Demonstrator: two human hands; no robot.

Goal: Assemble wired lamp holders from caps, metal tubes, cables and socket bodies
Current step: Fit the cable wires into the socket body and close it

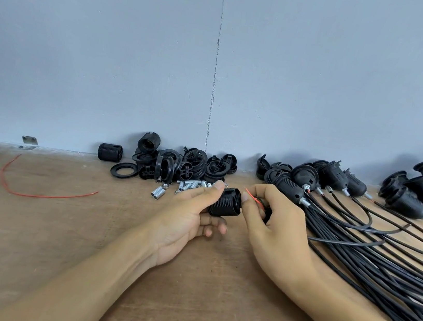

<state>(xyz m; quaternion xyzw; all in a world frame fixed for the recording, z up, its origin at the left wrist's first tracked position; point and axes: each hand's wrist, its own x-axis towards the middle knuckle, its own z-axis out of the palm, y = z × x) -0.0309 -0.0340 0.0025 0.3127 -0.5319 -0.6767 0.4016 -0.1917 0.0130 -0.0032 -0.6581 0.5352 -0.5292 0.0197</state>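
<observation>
No writing, label, brand, number or sign can be read. The black socket body (226, 202) gripped in the fingers of the left hand (185, 219) shows only ribs and slots. The red wire (253, 199) pinched by the fingers of the right hand (274, 229) bears no print that can be made out. On the black parts (177, 163) and cables (356, 240) beyond the fingers, any marking is too small to tell.
</observation>
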